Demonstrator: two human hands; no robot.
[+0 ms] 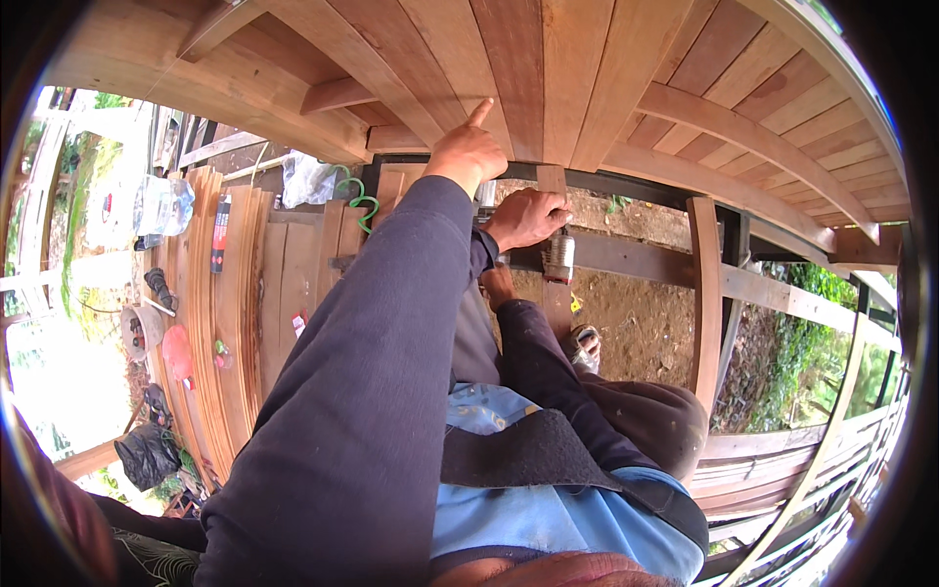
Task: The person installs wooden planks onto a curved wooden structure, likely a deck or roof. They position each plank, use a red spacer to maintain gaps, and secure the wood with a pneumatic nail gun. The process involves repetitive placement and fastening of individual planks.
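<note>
With its index finger stretched out, my left hand (469,149) points up against the underside of reddish-brown wooden boards (514,78). The other fingers are curled, and nothing shows in them. Just below it, my right hand (528,217) is closed, a dark band round its wrist. Something small and dark shows at its fingertips, too little to name. Right beside those fingers is a silver ribbed cylinder (559,256), over an upright wooden piece (558,308). Whether the right hand holds the cylinder is unclear. My left forearm covers part of the right wrist.
Long planks (205,323) are stacked at the left, with a clear plastic container (166,205) and a red-and-black tube (221,235) by them. A green coiled hose (359,196) hangs near my left forearm. A wooden post (704,303) stands at right above bare soil (636,328).
</note>
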